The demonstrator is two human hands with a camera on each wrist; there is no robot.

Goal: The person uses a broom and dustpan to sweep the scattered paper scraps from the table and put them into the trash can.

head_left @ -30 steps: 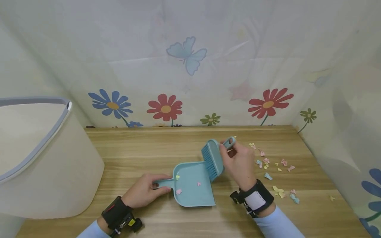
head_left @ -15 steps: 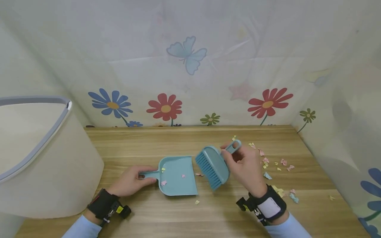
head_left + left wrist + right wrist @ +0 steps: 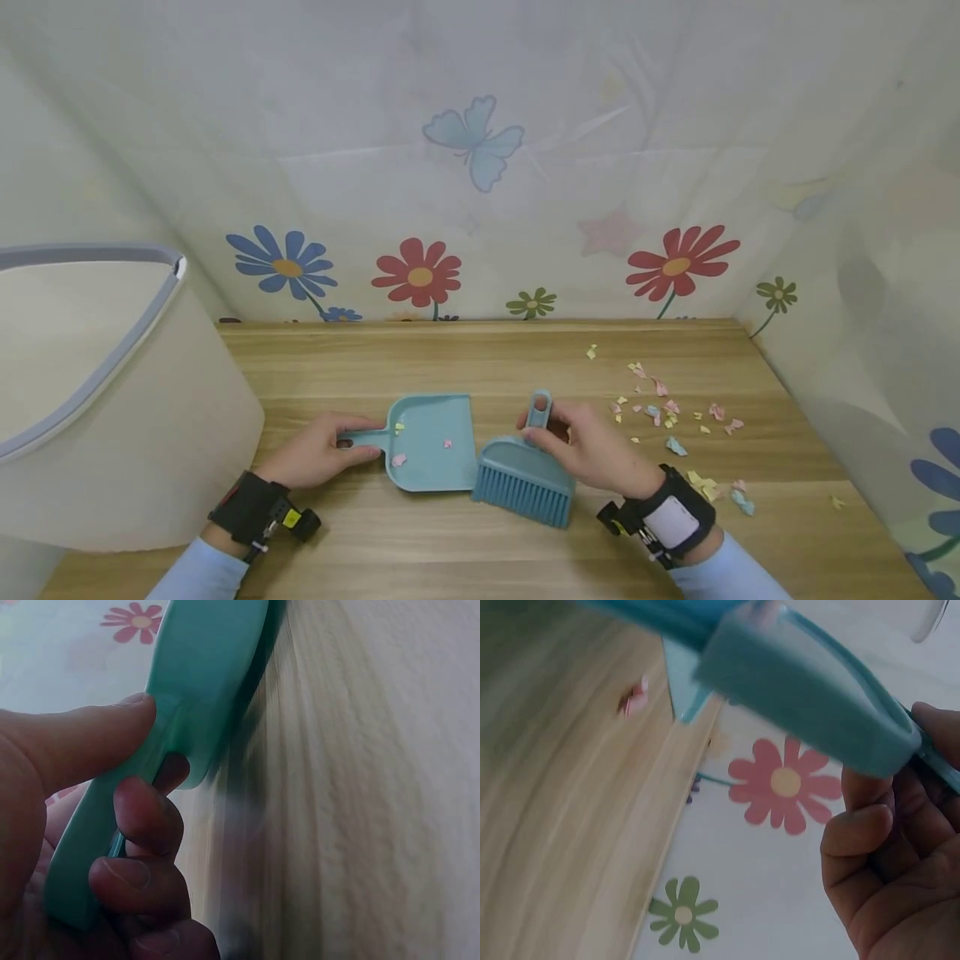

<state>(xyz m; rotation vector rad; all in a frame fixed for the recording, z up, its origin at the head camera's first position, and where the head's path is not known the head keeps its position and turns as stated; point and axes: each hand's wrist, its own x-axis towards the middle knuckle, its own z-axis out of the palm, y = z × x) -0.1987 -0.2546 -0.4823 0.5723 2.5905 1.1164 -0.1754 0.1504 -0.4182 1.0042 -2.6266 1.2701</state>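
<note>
Behind the dustpan (image 3: pixel 431 442), flower-print sheet (image 3: pixel 487 221); below it, wood-grain tabletop (image 3: pixel 360 367). Your left hand (image 3: pixel 315 452) grips the dustpan, right hand (image 3: pixel 600 448) the brush (image 3: pixel 525 473).

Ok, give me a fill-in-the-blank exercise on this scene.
The left hand grips the blue plastic dustpan by its ____.
The right hand holds a blue bristled ____.
Crumpled scraps in the dustpan are yellow and ____.
The grey-rimmed white bin stands on the head view's ____ side.

Missing: handle, brush, pink, left.
</note>
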